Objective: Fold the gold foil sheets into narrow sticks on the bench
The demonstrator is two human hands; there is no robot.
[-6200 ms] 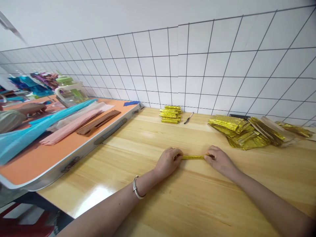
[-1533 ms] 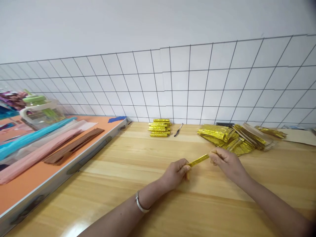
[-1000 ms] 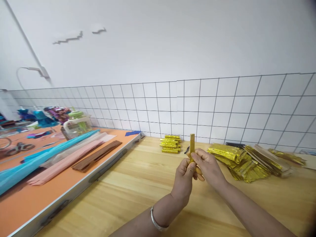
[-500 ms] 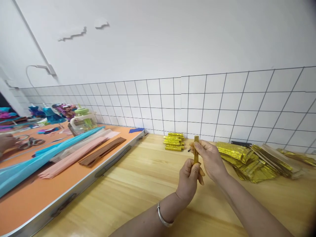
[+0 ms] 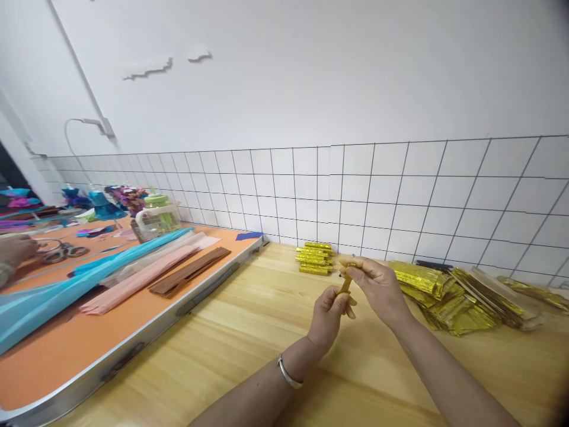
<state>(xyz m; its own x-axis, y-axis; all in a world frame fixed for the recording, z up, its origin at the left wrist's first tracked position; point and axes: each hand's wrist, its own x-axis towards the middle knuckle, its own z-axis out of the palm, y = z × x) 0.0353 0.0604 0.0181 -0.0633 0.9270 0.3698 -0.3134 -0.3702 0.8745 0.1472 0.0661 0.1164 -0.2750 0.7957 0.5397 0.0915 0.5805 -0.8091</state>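
A narrow gold strip (image 5: 345, 286) is held up slantwise between both hands, above the wooden table. My left hand (image 5: 328, 308) wears a bangle at the wrist and pinches the strip's lower end. The upper end is pinched between the thumb and fingers of my right hand (image 5: 376, 284), where it looks bent over. Just behind the hands, near the wall, lies a small stack of gold foil rolls (image 5: 315, 259). To the right of my right hand spreads a heap of flat gold foil pieces (image 5: 466, 305).
An orange-topped table (image 5: 146, 326) adjoins on the left, bearing blue crepe paper (image 5: 89, 279), pink paper (image 5: 142, 281), brown strips (image 5: 191, 271) and a green-lidded jug (image 5: 157, 213). Another person's hand (image 5: 18, 252) is beside scissors (image 5: 64, 252). A tiled wall (image 5: 355, 201) stands behind.
My right hand has tipped down at the strip's upper end, which stood upright and now looks bent over. Both hands are slightly further left; the view has shifted a little.
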